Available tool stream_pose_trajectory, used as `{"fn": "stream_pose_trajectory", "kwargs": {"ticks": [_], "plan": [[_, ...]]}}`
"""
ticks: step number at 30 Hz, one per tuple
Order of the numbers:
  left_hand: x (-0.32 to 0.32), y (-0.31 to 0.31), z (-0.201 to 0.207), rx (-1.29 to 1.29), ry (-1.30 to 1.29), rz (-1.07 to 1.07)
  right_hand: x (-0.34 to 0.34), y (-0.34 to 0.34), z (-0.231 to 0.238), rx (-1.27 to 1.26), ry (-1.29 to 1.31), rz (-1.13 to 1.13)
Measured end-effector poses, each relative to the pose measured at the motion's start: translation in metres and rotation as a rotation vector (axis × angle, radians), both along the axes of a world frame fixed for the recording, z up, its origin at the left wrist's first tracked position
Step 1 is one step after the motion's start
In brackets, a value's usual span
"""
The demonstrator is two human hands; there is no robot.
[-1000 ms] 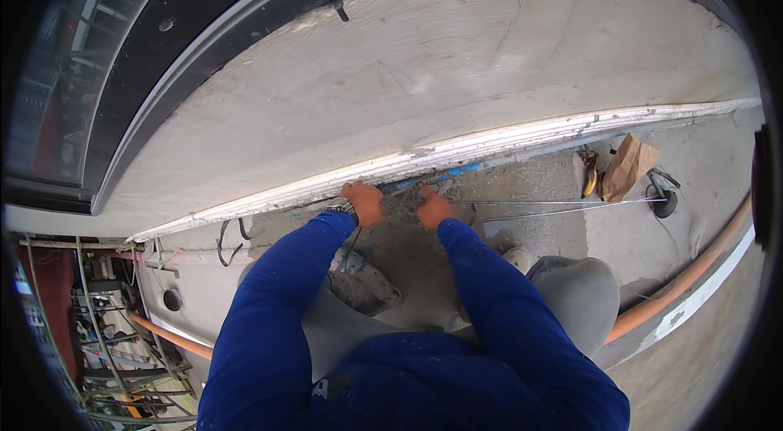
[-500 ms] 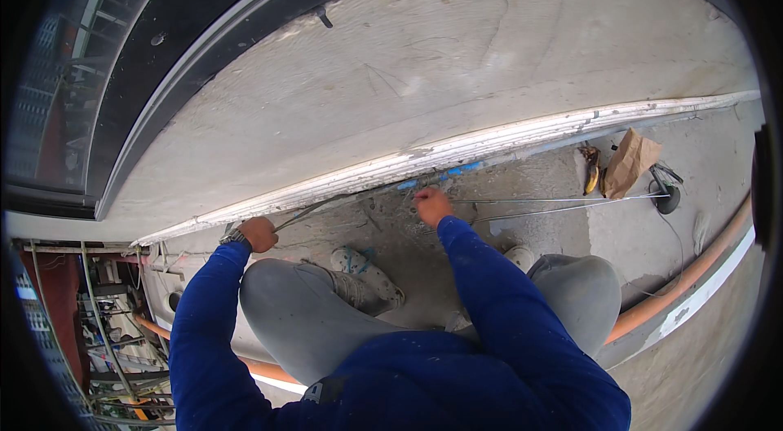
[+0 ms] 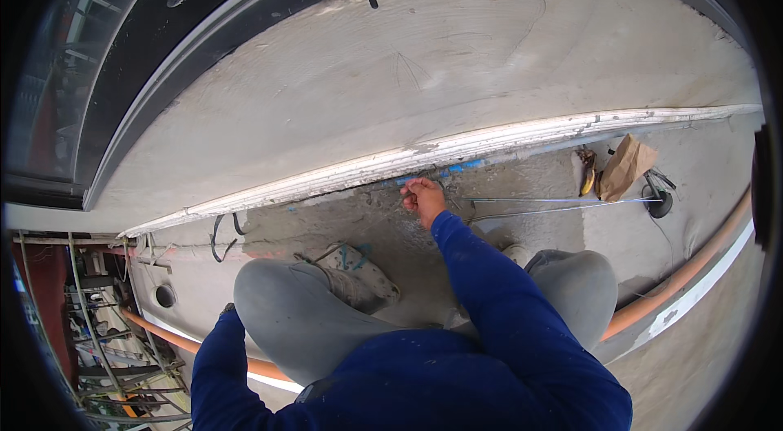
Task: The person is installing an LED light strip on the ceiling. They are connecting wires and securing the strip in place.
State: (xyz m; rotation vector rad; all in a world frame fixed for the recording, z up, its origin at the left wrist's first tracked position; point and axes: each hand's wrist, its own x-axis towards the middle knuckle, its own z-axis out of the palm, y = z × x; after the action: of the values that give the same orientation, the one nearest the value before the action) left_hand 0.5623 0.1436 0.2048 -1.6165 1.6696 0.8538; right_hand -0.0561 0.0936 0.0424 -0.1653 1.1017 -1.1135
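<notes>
My right hand (image 3: 423, 202) is just below the white ribbed strip along the wall foot, fingers curled together; whatever they may hold is too small to make out. Beside it, blue marks (image 3: 462, 167) show on the wet concrete. Two thin, pale rods or lines (image 3: 546, 201) run from near this hand toward a round black object (image 3: 657, 203) at the right. My left hand is hidden behind my left knee; only the sleeve end (image 3: 229, 313) shows. Dark bent strips (image 3: 218, 240) lie on the floor below the white ribbed strip (image 3: 359, 172), left of my shoe (image 3: 355, 272).
A crumpled brown paper bag (image 3: 628, 167) and a dark yellow-tipped item (image 3: 586, 172) lie at the right. An orange pipe (image 3: 652, 305) runs along the ledge behind me. A round hole (image 3: 165, 296) is in the floor at left, near scaffold poles (image 3: 98, 317). A dark frame (image 3: 122, 97) borders the wall.
My left hand, earlier closed on a grey strip by the wall foot, has drawn back behind my knee. The right hand has shifted slightly left and turned. The view has tilted a little.
</notes>
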Motion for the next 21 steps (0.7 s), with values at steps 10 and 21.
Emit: {"fn": "stream_pose_trajectory", "kwargs": {"ticks": [10, 21], "plan": [[-0.278, -0.143, 0.070, 0.129, 0.347, -0.104, -0.012, 0.010, -0.027, 0.104, 0.689, -0.228], [-0.512, -0.105, -0.198, -0.076, 0.569, 0.396, -0.061, 0.014, -0.010, 0.141, 0.690, 0.043]]}}
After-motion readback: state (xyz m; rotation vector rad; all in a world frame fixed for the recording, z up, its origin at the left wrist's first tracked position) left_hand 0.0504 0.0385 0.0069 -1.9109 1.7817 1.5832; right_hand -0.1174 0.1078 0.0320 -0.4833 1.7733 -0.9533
